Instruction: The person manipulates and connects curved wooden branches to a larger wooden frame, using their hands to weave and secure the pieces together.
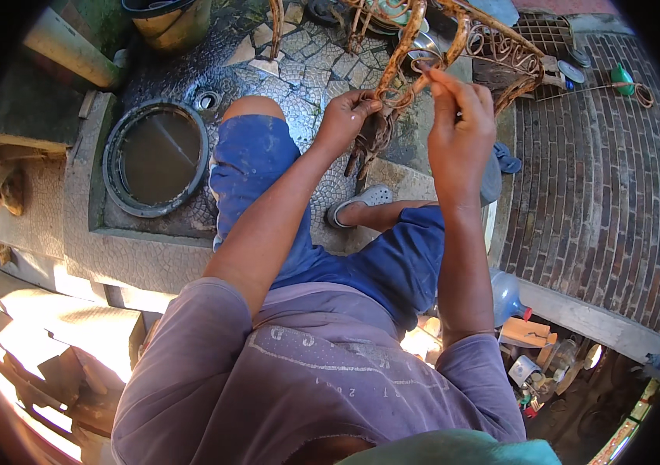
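A rusty metal frame [405, 54] with curved bars and scrolls stands in front of me at the top of the view. My left hand [347, 118] is closed, its thumb and fingers pinching the frame beside a curled ring [398, 99]. Just right of that ring, my right hand [461, 116] is raised with its fingertips pinched together against the frame. Whatever lies between those fingertips is too small and covered to name. Behind the bars, a shiny metal bowl [420, 44] partly shows.
At the left, a round black tub [117, 155] holds murky water. A bucket [179, 27] stands at the far left on wet broken-tile flooring [310, 74]. Brick paving [585, 170] spreads along the right, with a green object [622, 77] on it. A blue water jug [504, 296] lies beside my right arm.
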Tool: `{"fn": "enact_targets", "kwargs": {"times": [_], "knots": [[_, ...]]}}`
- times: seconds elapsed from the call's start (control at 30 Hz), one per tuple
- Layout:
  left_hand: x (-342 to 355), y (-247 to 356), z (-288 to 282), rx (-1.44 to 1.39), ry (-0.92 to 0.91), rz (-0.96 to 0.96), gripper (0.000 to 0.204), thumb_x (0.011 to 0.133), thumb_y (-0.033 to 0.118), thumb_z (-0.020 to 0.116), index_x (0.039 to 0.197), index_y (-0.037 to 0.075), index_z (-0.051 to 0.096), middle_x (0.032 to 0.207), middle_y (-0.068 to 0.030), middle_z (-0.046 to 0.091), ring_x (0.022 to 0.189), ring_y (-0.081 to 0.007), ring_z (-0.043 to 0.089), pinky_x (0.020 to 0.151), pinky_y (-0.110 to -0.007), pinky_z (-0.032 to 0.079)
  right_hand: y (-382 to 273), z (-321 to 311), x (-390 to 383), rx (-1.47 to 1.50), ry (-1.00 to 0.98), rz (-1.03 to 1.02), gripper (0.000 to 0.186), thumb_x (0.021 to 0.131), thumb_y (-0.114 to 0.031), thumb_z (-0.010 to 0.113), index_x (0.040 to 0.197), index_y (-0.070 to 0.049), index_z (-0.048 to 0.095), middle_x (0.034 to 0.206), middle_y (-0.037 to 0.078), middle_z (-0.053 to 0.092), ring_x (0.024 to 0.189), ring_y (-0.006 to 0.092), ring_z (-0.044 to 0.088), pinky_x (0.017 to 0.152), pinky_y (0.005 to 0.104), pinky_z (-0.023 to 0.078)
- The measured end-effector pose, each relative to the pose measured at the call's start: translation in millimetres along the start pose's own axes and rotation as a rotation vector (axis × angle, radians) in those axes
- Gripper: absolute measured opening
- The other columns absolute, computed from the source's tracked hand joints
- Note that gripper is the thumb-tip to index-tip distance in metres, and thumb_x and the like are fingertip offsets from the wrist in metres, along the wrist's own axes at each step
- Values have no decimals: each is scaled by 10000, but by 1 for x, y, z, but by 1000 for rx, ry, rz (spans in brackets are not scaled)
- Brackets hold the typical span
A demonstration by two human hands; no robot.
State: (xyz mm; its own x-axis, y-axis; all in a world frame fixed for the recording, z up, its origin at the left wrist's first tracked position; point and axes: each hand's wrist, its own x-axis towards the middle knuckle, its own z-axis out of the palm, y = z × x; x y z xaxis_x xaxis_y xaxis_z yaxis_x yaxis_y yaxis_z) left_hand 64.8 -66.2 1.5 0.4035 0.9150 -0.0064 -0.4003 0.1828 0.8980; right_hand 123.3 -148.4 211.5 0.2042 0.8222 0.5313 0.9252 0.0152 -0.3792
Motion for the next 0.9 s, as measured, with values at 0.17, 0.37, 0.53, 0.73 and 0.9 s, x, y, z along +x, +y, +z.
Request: {"fn": "enact_targets", "kwargs": {"times": [0.17,0.37,0.53,0.73,0.9], "knots": [[-6,-10,6,197,-64,-46,344,952,184,720,1209,-43,692,1016,-68,743,911,-111,655,842,-271,523,5,16,5,303,229,182,271,955,-28,651,1220,-12,706,1032,146,607,862,271,663,772,323,526],[-10,-20,7,32,-75,-42,213,969,77,694,1151,-34,707,980,-59,735,893,-117,645,840,-270,516,-6,47,-4,-45,215,60,385,960,-88,677,1336,-11,647,1081,174,614,917,324,673,808,396,548],[-17,-5,7,34,-122,-42,206,1000,61,618,1159,-35,706,1019,-73,733,915,-123,645,849,-281,522,-3,62,-28,67,172,201,465,986,-143,658,1430,-24,587,1119,250,679,974,364,712,794,421,555],[-25,11,11,15,-87,5,213,981,36,595,1149,-10,718,1038,-53,737,926,-111,655,843,-279,529,-2,70,-12,82,190,208,503,993,-157,647,1463,-9,542,1087,295,712,967,410,727,792,440,557],[-28,19,17,-15,-52,12,166,961,86,663,1097,13,725,1028,-37,735,886,-93,654,797,-272,536,0,81,-29,64,255,166,485,984,-139,644,1448,-18,563,1074,294,712,952,407,730,782,438,561]]}}
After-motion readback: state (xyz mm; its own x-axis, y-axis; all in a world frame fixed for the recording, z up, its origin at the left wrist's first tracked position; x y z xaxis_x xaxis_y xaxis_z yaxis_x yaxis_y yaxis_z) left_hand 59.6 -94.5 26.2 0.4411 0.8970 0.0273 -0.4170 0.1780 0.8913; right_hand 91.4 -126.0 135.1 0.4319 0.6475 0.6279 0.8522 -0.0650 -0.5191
